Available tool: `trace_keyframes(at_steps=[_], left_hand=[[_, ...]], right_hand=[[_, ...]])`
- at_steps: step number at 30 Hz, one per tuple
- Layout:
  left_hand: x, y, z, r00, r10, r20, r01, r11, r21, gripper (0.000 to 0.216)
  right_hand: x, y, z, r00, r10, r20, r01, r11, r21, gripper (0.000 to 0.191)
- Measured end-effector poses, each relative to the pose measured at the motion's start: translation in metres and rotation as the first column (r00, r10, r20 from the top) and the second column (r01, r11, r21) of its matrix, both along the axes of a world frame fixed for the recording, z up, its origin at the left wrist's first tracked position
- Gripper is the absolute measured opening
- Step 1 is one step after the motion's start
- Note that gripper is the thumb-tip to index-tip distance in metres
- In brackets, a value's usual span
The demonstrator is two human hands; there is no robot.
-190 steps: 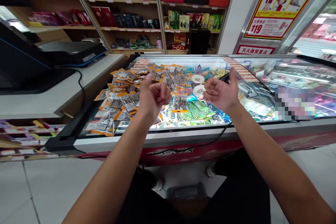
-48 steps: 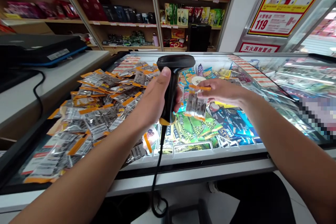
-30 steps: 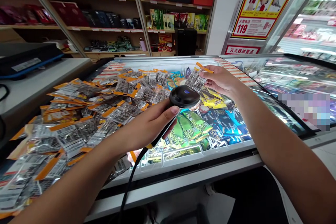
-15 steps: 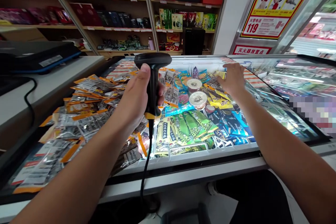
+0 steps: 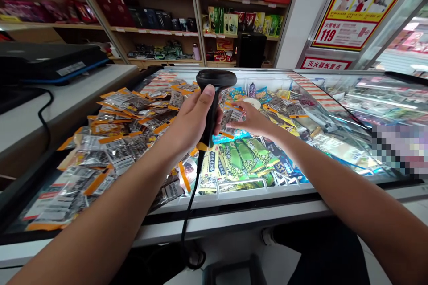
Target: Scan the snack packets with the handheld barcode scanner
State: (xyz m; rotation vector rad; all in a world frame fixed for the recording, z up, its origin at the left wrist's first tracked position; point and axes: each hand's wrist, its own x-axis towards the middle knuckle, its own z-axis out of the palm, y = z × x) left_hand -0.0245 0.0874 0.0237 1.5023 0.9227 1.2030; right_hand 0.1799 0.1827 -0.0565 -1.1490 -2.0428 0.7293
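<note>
My left hand [image 5: 194, 120] is wrapped round the handle of a black barcode scanner [image 5: 216, 81], its thumb high on the grip and its cord hanging down. My right hand [image 5: 252, 118] reaches in from the right, thumb and fingers apart at a clear snack packet with orange ends [image 5: 228, 120]; whether it grips the packet I cannot tell for certain. More such packets [image 5: 120, 151] lie heaped on the left of the freezer's glass top. A few others [image 5: 290, 107] rest to the right of my right hand. A round white-lidded tub [image 5: 251, 102] is partly hidden behind that hand.
Green ice-cream packs [image 5: 245, 158] lie inside the lit chest freezer, behind its white front rim [image 5: 234, 207]. A black scale-like device [image 5: 50, 60] stands on the left counter. Stocked shelves [image 5: 147, 31] line the back. Below are a dark stool [image 5: 230, 271] and a foot.
My right hand has swept left from the freezer's right side to the packets beside the scanner. Packets now show on the right where it was. My left hand still holds the scanner.
</note>
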Motion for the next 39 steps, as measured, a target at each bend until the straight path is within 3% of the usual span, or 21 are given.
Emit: trace_keyframes(at_steps=[4, 10, 15, 20, 24, 26, 28, 31, 32, 33, 35, 37, 39], left_hand=[[-0.002, -0.003, -0.003, 0.983, -0.123, -0.139, 0.127, 0.992, 0.021, 0.041], [-0.001, -0.010, -0.010, 0.855, -0.230, -0.465, 0.293, 0.954, 0.068, 0.039], [0.000, -0.008, -0.015, 0.824, -0.256, -0.506, 0.296, 0.955, -0.001, 0.047], [-0.001, -0.007, -0.014, 0.805, -0.289, -0.518, 0.307, 0.950, -0.053, 0.048], [-0.002, -0.007, -0.013, 0.855, -0.308, -0.418, 0.307, 0.949, -0.071, 0.046], [-0.002, -0.005, -0.011, 0.907, -0.275, -0.320, 0.268, 0.961, -0.065, 0.047], [-0.004, -0.001, -0.006, 0.959, -0.212, -0.188, 0.206, 0.977, -0.049, 0.049], [-0.009, 0.007, 0.003, 0.998, -0.052, 0.018, 0.052, 0.999, -0.010, 0.050], [-0.011, 0.010, 0.005, 0.998, 0.000, 0.070, 0.000, 1.000, -0.001, 0.050], [-0.013, 0.012, 0.007, 0.993, 0.046, 0.113, -0.046, 0.999, 0.003, 0.050], [-0.017, 0.016, 0.010, 0.978, 0.112, 0.176, -0.111, 0.994, -0.012, 0.050], [-0.019, 0.018, 0.011, 0.967, 0.148, 0.208, -0.141, 0.989, -0.047, 0.049], [-0.019, 0.018, 0.010, 0.962, 0.153, 0.225, -0.142, 0.988, -0.065, 0.049]], right_hand=[[0.030, 0.011, 0.004, 0.957, -0.086, -0.276, 0.047, 0.988, -0.146, 0.050], [0.069, 0.024, 0.014, 0.849, -0.263, -0.457, 0.178, 0.959, -0.222, 0.049], [0.074, 0.024, 0.021, 0.806, -0.291, -0.515, 0.188, 0.952, -0.243, 0.048], [0.071, 0.025, 0.020, 0.814, -0.267, -0.515, 0.177, 0.960, -0.217, 0.047], [0.082, 0.033, 0.019, 0.840, -0.288, -0.460, 0.255, 0.958, -0.135, 0.051], [0.095, 0.038, 0.018, 0.864, -0.374, -0.338, 0.393, 0.919, -0.013, 0.055], [0.108, 0.041, 0.015, 0.848, -0.502, -0.171, 0.528, 0.830, 0.178, 0.053], [0.113, 0.039, 0.012, 0.719, -0.695, 0.006, 0.616, 0.642, 0.457, 0.050], [0.106, 0.036, 0.012, 0.699, -0.714, 0.040, 0.599, 0.614, 0.514, 0.050], [0.096, 0.032, 0.012, 0.714, -0.696, 0.072, 0.556, 0.627, 0.546, 0.049], [0.064, 0.020, 0.011, 0.838, -0.527, 0.142, 0.384, 0.754, 0.532, 0.046], [0.026, 0.007, 0.008, 0.948, -0.262, 0.183, 0.160, 0.885, 0.437, 0.046], [-0.009, -0.005, 0.001, 0.974, -0.080, 0.212, 0.010, 0.950, 0.312, 0.056]])
